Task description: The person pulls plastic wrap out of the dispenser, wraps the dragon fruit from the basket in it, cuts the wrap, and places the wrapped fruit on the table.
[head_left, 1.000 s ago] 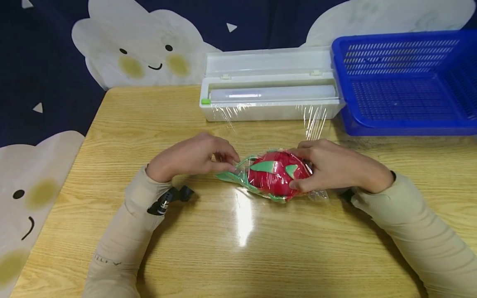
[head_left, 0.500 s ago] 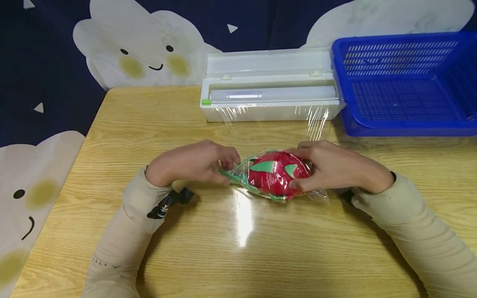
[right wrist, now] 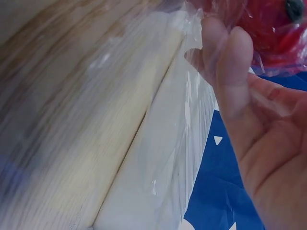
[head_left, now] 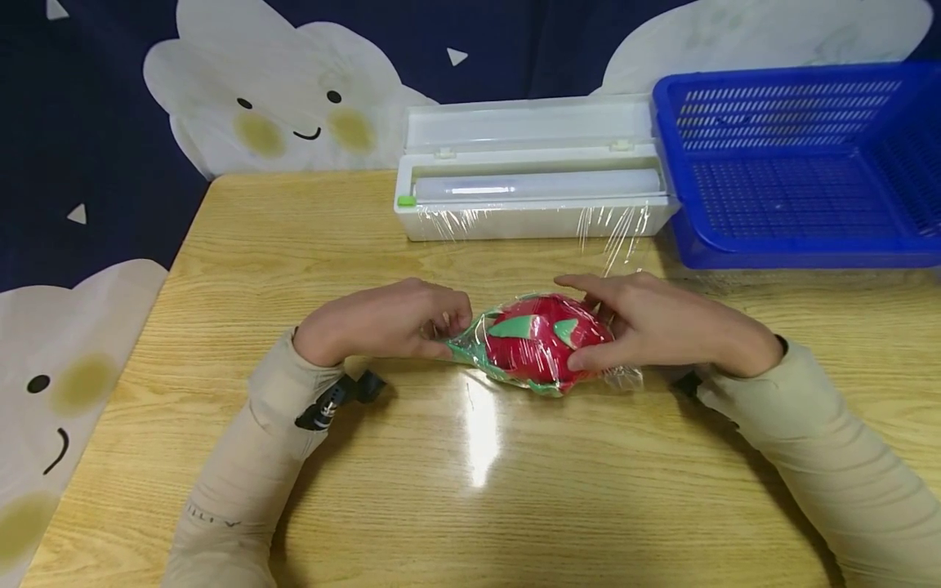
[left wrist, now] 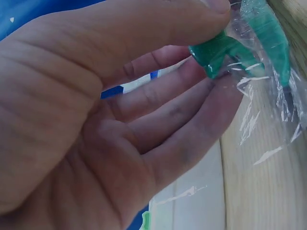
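Observation:
A red dragon fruit (head_left: 540,351) with green scales lies near the table's middle, wrapped in clear cling film (head_left: 623,378). My left hand (head_left: 382,322) pinches its green leafy tip at the left end. In the left wrist view, thumb and fingers meet at the green leaf tips (left wrist: 271,40) under wrinkled film. At the fruit's right end, my right hand (head_left: 654,322) holds it, thumb on the near side, index finger raised, other fingers curled behind. Film stretches past the right fingers in the right wrist view. A sheet of it runs back to the dispenser (head_left: 529,222).
The white dispenser stands at the table's back with its lid up and a film roll (head_left: 537,184) inside. Beside it, at the back right, sits a blue plastic basket (head_left: 809,253). A dark cloud-print cloth (head_left: 507,57) hangs behind the wooden table (head_left: 470,523).
My left fingers have moved onto the green tip and closed on it. My right index finger has lifted off the fruit, and the fruit has turned and shifted slightly left.

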A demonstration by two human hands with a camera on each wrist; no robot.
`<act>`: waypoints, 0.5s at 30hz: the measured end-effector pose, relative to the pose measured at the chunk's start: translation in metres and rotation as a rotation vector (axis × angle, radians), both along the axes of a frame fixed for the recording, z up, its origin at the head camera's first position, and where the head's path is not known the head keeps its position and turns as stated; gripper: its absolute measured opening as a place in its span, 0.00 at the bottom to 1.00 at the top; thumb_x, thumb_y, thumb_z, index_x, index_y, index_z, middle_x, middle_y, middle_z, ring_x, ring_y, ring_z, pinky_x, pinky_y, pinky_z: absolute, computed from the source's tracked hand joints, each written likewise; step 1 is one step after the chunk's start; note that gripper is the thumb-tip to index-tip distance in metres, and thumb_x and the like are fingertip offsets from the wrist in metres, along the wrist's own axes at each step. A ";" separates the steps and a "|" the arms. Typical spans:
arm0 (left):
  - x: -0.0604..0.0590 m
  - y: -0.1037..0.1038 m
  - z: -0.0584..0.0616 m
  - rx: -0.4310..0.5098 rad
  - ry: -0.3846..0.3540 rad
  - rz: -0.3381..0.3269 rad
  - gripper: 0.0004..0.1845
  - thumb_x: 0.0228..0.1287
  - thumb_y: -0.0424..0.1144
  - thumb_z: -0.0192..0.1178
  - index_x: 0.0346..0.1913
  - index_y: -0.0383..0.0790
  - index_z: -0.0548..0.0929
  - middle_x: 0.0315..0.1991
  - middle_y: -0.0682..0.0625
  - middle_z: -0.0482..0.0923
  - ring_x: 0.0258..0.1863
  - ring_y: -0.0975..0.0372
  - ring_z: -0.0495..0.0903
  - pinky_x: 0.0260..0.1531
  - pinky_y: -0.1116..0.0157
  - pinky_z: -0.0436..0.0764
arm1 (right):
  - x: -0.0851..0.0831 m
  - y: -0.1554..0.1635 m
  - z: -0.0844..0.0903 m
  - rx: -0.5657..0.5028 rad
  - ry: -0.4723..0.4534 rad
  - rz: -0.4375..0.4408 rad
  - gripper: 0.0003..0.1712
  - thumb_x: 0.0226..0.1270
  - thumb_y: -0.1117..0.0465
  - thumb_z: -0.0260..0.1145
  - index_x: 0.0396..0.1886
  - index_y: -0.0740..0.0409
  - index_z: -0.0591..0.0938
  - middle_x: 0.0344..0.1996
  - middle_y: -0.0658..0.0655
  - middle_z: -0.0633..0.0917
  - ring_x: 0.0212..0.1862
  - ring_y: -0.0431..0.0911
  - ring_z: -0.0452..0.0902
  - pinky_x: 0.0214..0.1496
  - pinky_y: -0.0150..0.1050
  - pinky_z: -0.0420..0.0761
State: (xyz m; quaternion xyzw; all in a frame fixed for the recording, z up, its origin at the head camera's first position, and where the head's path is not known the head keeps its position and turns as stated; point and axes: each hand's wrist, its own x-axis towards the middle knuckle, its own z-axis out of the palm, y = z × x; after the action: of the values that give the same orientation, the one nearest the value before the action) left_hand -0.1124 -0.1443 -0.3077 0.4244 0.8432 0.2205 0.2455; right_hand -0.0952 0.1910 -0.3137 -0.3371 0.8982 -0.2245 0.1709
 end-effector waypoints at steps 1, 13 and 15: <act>0.000 0.000 0.000 0.000 0.000 -0.001 0.11 0.63 0.35 0.72 0.44 0.43 0.81 0.41 0.52 0.87 0.44 0.63 0.88 0.49 0.65 0.87 | 0.000 0.000 0.000 -0.002 -0.001 0.001 0.53 0.59 0.33 0.75 0.76 0.57 0.69 0.34 0.44 0.88 0.32 0.31 0.80 0.35 0.30 0.83; -0.001 0.000 0.000 -0.006 0.001 -0.022 0.10 0.63 0.34 0.70 0.43 0.45 0.80 0.38 0.54 0.86 0.41 0.65 0.85 0.47 0.63 0.86 | -0.001 0.005 0.000 -0.017 0.050 0.037 0.43 0.59 0.35 0.76 0.69 0.52 0.78 0.47 0.48 0.89 0.39 0.31 0.82 0.41 0.32 0.86; -0.001 0.000 0.000 -0.004 0.003 -0.023 0.10 0.63 0.34 0.70 0.43 0.45 0.80 0.38 0.54 0.87 0.42 0.65 0.86 0.48 0.63 0.87 | 0.000 0.007 0.001 -0.003 0.099 0.047 0.45 0.57 0.36 0.77 0.70 0.52 0.78 0.50 0.49 0.87 0.38 0.32 0.79 0.39 0.31 0.84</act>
State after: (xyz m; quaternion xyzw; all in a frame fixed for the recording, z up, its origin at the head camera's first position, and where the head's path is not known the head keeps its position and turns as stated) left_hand -0.1130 -0.1447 -0.3073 0.4339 0.8391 0.2153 0.2476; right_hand -0.0951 0.1976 -0.3131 -0.3691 0.8971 -0.2047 0.1308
